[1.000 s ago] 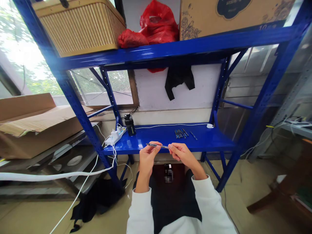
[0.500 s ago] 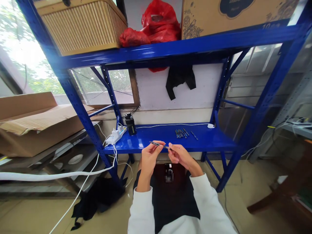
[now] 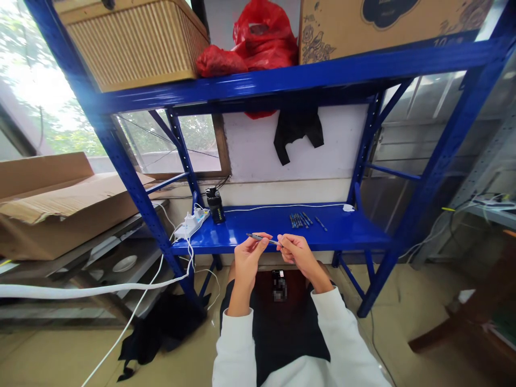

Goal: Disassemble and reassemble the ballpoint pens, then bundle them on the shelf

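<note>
Both my hands are raised in front of the low blue shelf (image 3: 258, 228). My left hand (image 3: 248, 258) pinches the barrel of a thin dark pen (image 3: 260, 237) that lies roughly level. My right hand (image 3: 296, 252) is closed on the pen's right end, fingers curled round its tip. On the shelf behind, a small row of several dark pens (image 3: 299, 220) lies side by side, with one more pen (image 3: 321, 223) a little to their right.
A black bottle-like object (image 3: 215, 205) and a white power strip (image 3: 190, 224) with white cables sit at the shelf's left end. A wicker basket (image 3: 133, 43), red bag (image 3: 258, 40) and cardboard box (image 3: 382, 21) fill the upper shelf. Cardboard (image 3: 52, 199) lies left.
My hands drew slightly closer together on the pen and lifted a little; the right hand's fingers shifted along the pen's end. Nothing on the shelf moved.
</note>
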